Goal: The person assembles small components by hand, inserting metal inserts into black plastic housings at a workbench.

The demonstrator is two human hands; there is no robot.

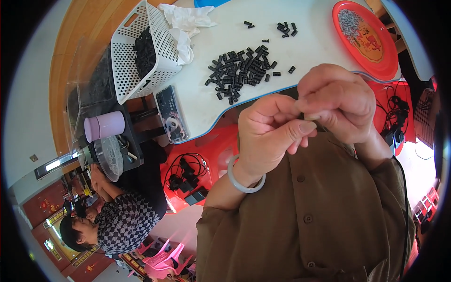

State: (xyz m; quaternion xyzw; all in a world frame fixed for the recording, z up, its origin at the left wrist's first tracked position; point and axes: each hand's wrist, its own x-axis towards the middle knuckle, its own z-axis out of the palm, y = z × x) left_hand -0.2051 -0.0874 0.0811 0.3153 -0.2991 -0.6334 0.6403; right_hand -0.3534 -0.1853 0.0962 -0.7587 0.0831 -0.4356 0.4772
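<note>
In front of my chest, above the near edge of the white table (206, 89), my two hands meet fingertip to fingertip. My left hand (268, 134), with a pale bangle (244, 185) at its wrist, is closed in a pinch. My right hand (340, 101) pinches against it from the other side. Fingers hide nearly all of whatever lies between them; only a tiny dark spot shows. Beyond them on the tabletop lies a pile of small black cylindrical parts (242, 70), with a few strays and a smaller cluster (285, 29) farther back.
A red tray (386, 66) holding small silvery pieces is at the far right. To the left stand a white perforated basket (129, 77) of black parts, crumpled white cloth (188, 19), a phone (169, 115) and a lilac cup (105, 126). Another person (124, 221) works at the left.
</note>
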